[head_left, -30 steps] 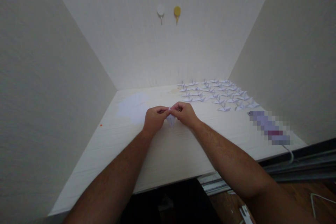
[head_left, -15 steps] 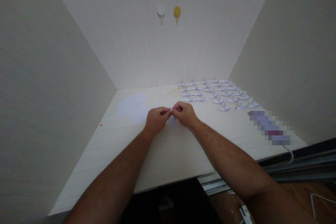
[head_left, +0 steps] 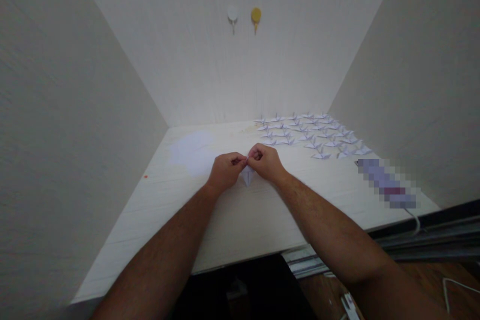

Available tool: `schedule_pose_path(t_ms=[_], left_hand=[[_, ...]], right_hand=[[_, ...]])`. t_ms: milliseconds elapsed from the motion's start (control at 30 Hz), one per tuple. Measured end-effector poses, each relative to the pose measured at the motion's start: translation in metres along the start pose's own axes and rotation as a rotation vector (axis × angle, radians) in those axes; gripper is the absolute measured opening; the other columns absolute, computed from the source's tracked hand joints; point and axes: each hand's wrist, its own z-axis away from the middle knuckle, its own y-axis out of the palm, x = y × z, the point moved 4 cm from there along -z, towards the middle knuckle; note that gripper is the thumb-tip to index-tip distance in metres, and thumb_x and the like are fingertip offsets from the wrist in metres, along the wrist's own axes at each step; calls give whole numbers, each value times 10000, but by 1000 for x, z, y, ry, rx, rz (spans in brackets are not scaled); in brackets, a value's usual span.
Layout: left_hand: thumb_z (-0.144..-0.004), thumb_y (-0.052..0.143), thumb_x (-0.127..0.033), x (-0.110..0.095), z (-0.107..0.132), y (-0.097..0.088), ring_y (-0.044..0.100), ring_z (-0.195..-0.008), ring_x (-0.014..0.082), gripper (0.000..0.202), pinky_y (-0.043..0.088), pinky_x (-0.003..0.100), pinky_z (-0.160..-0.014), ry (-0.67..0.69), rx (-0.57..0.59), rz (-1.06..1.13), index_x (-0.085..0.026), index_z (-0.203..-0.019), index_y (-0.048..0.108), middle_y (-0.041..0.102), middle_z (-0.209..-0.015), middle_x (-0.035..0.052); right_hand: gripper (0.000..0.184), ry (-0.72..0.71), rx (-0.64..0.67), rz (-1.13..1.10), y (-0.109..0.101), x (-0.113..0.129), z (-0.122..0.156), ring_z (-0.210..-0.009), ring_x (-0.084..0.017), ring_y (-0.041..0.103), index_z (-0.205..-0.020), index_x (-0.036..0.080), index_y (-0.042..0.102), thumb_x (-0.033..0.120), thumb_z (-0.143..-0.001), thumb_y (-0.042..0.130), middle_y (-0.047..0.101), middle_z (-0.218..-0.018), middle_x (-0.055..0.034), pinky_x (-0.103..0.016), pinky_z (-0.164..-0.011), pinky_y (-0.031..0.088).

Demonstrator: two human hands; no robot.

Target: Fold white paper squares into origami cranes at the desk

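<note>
My left hand point(head_left: 226, 172) and my right hand point(head_left: 264, 162) meet over the middle of the white table point(head_left: 240, 220). Both pinch a small folded piece of pale paper point(head_left: 247, 175), whose pointed tip hangs down between them. The fingers of both hands are closed on its upper edge. Just left of my left hand lies a flat stack of pale paper sheets point(head_left: 191, 152).
Several finished folded paper cranes point(head_left: 311, 134) stand in rows at the back right of the table. A blurred-out object point(head_left: 388, 183) with a cable lies at the right edge. White walls close in left, back and right; two hooks point(head_left: 244, 16) hang on the back wall.
The hands have barely moved; they have drawn slightly closer together on the folded paper, and the view has shifted a little to the left.
</note>
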Motion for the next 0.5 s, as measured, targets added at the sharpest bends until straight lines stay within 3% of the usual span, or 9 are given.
schedule_pose_path(t_ms=[367,500], left_hand=[[-650,726,-316,5,-1,4,604,-563,136,189,482,246,-549,-156,67,328,-154,-746,710,686,-646,34],[-618,734,-277,10,-3,0,579,-528,116,171,481,238,-530,-211,-60,385,-145,-716,684,662,-615,17]], right_hand=[[34,-7,-16,-21,-3,5,-1,-541,-88,473,-672,167,596,196,-656,597,554,-580,30,-200,-506,361],[148,63,0,-148,0,0,-2,-551,-90,513,-772,162,608,272,-675,628,593,-626,19,-199,-516,397]])
